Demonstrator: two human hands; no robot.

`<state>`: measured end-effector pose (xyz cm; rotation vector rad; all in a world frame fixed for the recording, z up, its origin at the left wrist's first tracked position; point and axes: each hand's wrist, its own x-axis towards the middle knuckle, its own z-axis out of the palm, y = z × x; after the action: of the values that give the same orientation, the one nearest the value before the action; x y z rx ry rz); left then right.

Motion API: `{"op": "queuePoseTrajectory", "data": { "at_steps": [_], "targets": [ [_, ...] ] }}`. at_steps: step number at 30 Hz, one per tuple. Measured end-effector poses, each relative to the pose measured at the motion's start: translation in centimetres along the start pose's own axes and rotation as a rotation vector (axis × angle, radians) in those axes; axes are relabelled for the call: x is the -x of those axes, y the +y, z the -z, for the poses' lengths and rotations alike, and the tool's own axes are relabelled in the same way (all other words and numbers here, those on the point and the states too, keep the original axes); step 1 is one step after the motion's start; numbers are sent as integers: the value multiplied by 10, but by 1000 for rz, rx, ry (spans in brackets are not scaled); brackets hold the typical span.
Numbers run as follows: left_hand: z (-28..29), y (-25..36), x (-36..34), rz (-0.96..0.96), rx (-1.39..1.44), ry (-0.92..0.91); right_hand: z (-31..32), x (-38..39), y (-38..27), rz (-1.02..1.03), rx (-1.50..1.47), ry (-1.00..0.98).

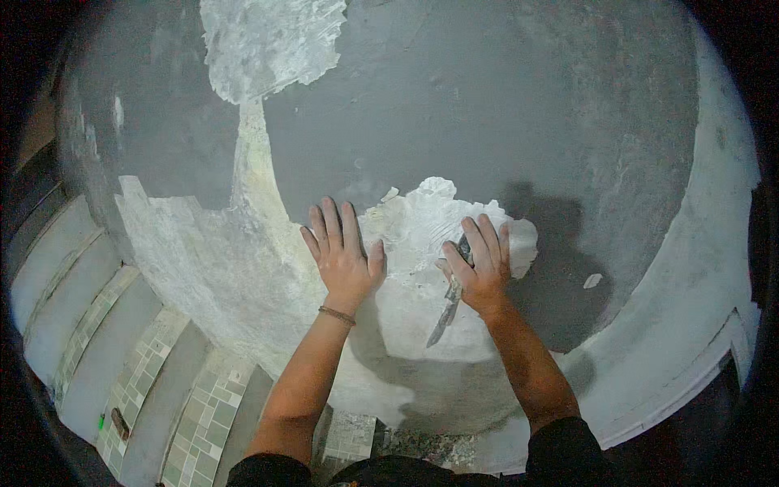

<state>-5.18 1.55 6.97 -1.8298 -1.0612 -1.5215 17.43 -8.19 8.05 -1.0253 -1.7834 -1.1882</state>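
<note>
My left hand (pixel 345 260) lies with its fingers stretched out against the grey wall, at the edge of a patch where the paint is gone. A thin band circles its wrist. To its right, my right hand (pixel 485 272) is against the wall with a narrow-bladed knife (pixel 444 319) held under the thumb and palm. The blade points down and left, while the dark handle is partly hidden by the fingers. Around and between the hands spreads a rough white patch (pixel 418 223) with ragged edges. A small loose-looking flake (pixel 390 194) sits at its upper left.
Grey paint (pixel 454 105) covers much of the wall, with another white patch (pixel 272 49) above. Tiled stairs (pixel 203 422) run along the lower left, with a small brown object (pixel 120 424) on one step. Rubble (pixel 434 446) lies at the wall's foot.
</note>
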Motion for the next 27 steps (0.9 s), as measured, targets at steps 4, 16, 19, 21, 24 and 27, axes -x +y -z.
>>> {"op": "queuePoseTrajectory", "data": {
  "at_steps": [4, 16, 19, 21, 24, 27],
  "targets": [
    [4, 7, -8, 113, 154, 83, -5, -1, 1, -19, 28, 47],
    [16, 28, -65, -190, 372, 286, -6, -1, 0, -21, 15, 38],
    [13, 26, -72, -253, 391, 241, -4, -1, 1, -20, 27, 14],
    [13, 24, -74, -213, 402, 277, -3, -2, 1, -13, 35, 5],
    [20, 20, -71, -7, 479, 303, -2, -2, -1, -27, 29, 5],
    [23, 28, -66, -77, 306, 301, -3, -2, -3, -37, 54, 4]
  ]
}}
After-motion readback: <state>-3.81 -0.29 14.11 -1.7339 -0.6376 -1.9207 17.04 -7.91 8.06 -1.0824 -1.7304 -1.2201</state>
